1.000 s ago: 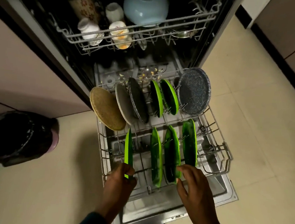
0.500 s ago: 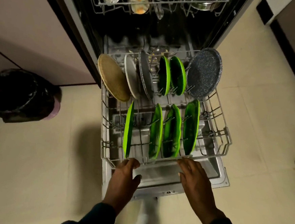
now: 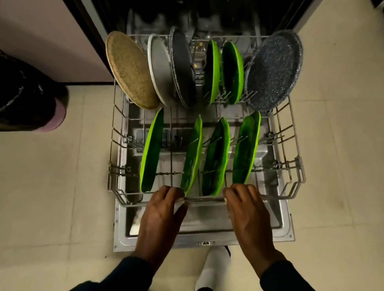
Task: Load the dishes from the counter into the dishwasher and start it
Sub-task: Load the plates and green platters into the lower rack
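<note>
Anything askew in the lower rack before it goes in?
Mostly tidy. The tan plate at the back left leans out over the rack edge, and the speckled plate at the back right tilts outward too. Green plates stand in their slots.

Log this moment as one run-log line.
stage: rack loaded, out on open door | left hand: grips lower rack front rail | right hand: grips same rail | plates: upright

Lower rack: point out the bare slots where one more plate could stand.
Lower rack: a bare gap between the leftmost green plate and the second green plate. Bare tines right of the rightmost green plate, up to the rack wall. The back row, straw-coloured plate to speckled plate, is crowded.
</note>
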